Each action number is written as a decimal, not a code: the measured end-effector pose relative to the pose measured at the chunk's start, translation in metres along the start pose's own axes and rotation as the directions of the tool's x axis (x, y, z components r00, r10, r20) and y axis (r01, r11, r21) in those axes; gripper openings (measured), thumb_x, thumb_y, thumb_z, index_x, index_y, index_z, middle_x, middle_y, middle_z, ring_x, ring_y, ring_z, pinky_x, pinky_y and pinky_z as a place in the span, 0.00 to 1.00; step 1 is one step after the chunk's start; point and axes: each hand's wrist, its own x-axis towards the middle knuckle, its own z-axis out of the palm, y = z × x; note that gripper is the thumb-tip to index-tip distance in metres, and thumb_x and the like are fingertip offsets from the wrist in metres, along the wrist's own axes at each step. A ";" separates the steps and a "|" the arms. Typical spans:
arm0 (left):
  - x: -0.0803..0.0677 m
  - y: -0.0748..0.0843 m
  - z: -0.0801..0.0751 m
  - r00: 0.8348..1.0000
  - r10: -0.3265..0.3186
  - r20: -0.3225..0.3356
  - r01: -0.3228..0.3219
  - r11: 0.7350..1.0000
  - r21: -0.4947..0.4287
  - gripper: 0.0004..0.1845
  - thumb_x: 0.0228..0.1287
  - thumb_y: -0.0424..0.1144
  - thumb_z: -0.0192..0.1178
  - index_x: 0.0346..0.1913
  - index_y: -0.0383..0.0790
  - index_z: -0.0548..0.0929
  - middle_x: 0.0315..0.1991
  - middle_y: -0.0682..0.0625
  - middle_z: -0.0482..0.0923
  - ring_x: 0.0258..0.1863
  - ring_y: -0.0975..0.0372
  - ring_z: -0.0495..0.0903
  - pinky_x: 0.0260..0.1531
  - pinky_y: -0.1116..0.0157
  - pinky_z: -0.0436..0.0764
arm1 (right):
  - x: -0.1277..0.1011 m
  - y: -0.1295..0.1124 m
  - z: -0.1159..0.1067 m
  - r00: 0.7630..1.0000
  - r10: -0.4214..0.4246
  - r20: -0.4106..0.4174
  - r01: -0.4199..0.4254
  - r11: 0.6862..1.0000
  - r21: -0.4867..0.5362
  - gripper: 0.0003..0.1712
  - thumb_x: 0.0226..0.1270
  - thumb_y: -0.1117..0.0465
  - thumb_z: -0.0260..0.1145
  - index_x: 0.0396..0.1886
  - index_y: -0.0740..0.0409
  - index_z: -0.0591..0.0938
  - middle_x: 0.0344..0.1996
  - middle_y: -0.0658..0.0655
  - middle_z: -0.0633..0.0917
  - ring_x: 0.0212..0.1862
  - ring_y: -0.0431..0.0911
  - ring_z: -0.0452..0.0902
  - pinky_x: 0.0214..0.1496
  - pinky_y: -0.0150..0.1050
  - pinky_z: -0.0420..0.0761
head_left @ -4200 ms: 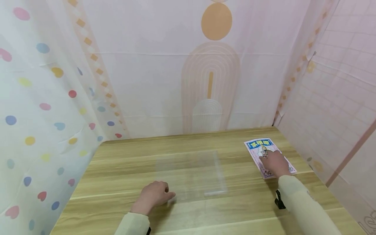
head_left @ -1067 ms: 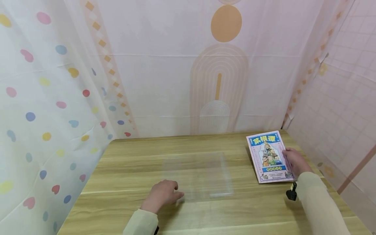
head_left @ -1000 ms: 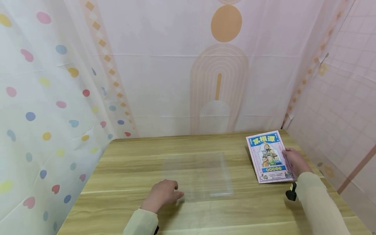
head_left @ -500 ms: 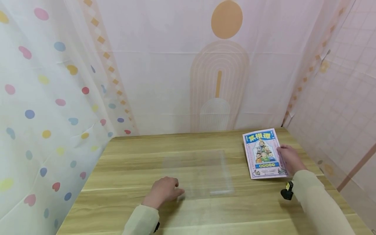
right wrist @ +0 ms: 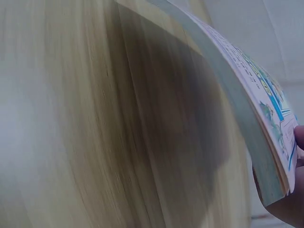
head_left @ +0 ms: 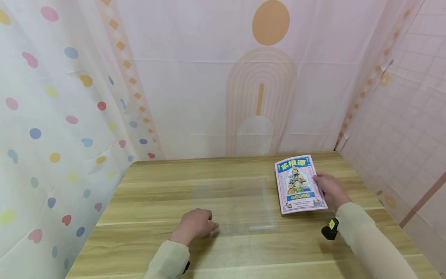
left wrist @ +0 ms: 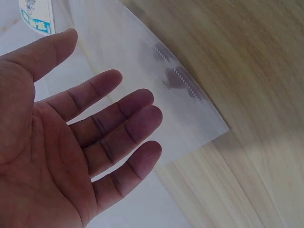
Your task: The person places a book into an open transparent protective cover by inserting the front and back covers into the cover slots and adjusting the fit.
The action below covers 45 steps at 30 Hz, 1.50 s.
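Observation:
My right hand (head_left: pixel 331 190) grips a paperback book (head_left: pixel 299 186) by its right edge, thumb on the illustrated pink-and-blue cover. Seen from the right wrist, the book (right wrist: pixel 242 90) is raised off the wood, bends slightly and casts a shadow under it. My left hand (head_left: pixel 196 225) hovers by the lower left corner of a clear plastic sheet or sleeve (head_left: pixel 237 205) lying flat. In the left wrist view the left hand (left wrist: pixel 80 123) has loose, apart fingers and holds nothing; the clear plastic (left wrist: pixel 190 123) passes beyond the fingertips.
The wooden table (head_left: pixel 146 197) runs back to a patterned curtain (head_left: pixel 188 97). A dotted curtain (head_left: pixel 52 155) closes off the left side and a grid-patterned one (head_left: pixel 414 135) the right. A black wrist device (head_left: pixel 330 229) hangs beneath the right sleeve.
Earlier the right hand lay over the book on the table at the right. It now holds the book lifted and has carried it left toward the plastic. The left hand has stayed put.

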 end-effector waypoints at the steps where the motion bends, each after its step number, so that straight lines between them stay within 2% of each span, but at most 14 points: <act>1: 0.000 0.001 -0.001 1.000 0.002 -0.002 -0.002 1.000 -0.001 0.21 0.63 0.50 0.66 0.45 0.34 0.85 0.41 0.42 0.84 0.41 0.47 0.83 0.41 0.48 0.81 | 0.000 0.000 0.003 1.000 -0.004 0.003 0.004 1.000 0.001 0.34 0.83 0.55 0.40 0.80 0.63 0.46 0.59 0.64 0.73 0.42 0.41 0.79 0.44 0.36 0.82; 9: 0.001 0.002 -0.002 1.000 0.022 -0.014 -0.021 1.000 0.008 0.19 0.64 0.49 0.66 0.43 0.34 0.85 0.39 0.43 0.84 0.39 0.49 0.83 0.40 0.50 0.82 | -0.007 0.000 0.035 1.000 -0.015 0.023 0.014 0.998 0.063 0.33 0.82 0.57 0.42 0.79 0.65 0.50 0.54 0.62 0.78 0.40 0.40 0.81 0.42 0.36 0.82; 13: 0.002 0.002 -0.002 1.000 0.016 -0.015 -0.016 1.000 0.012 0.19 0.63 0.49 0.65 0.43 0.34 0.84 0.39 0.42 0.84 0.40 0.49 0.83 0.40 0.49 0.82 | -0.009 0.001 0.052 0.998 -0.022 0.050 0.017 0.995 0.100 0.32 0.82 0.58 0.42 0.78 0.67 0.52 0.55 0.63 0.78 0.41 0.42 0.81 0.43 0.37 0.83; 21: 0.003 0.002 -0.001 1.000 0.008 -0.009 -0.008 1.000 0.011 0.19 0.64 0.49 0.65 0.44 0.34 0.84 0.41 0.42 0.84 0.42 0.48 0.83 0.41 0.49 0.81 | -0.012 0.006 0.081 0.999 0.022 0.040 -0.026 0.993 0.111 0.30 0.82 0.56 0.44 0.78 0.63 0.56 0.59 0.64 0.76 0.47 0.47 0.81 0.46 0.40 0.82; 32: 0.006 0.005 0.004 0.997 0.055 -0.051 -0.052 0.998 0.046 0.20 0.63 0.49 0.66 0.48 0.34 0.84 0.42 0.43 0.82 0.45 0.49 0.81 0.45 0.50 0.80 | -0.017 0.009 0.109 0.998 0.054 0.038 -0.059 0.984 0.168 0.29 0.82 0.57 0.45 0.76 0.61 0.59 0.58 0.64 0.77 0.47 0.49 0.82 0.45 0.42 0.83; 40: 0.010 0.011 0.007 0.996 0.061 -0.072 -0.055 0.996 0.073 0.23 0.62 0.49 0.67 0.51 0.34 0.83 0.44 0.41 0.81 0.44 0.48 0.81 0.44 0.49 0.80 | -0.019 0.014 0.125 0.998 0.025 0.066 -0.036 0.985 0.171 0.27 0.81 0.58 0.45 0.74 0.63 0.62 0.55 0.65 0.79 0.45 0.50 0.82 0.44 0.42 0.83; 45: 0.013 0.015 0.011 0.995 0.076 -0.068 -0.069 0.993 0.096 0.26 0.62 0.50 0.67 0.55 0.34 0.81 0.48 0.40 0.79 0.48 0.46 0.79 0.46 0.47 0.80 | -0.019 0.014 0.134 0.998 0.031 0.058 -0.041 0.984 0.171 0.26 0.81 0.58 0.46 0.73 0.61 0.64 0.54 0.65 0.79 0.45 0.50 0.82 0.44 0.43 0.84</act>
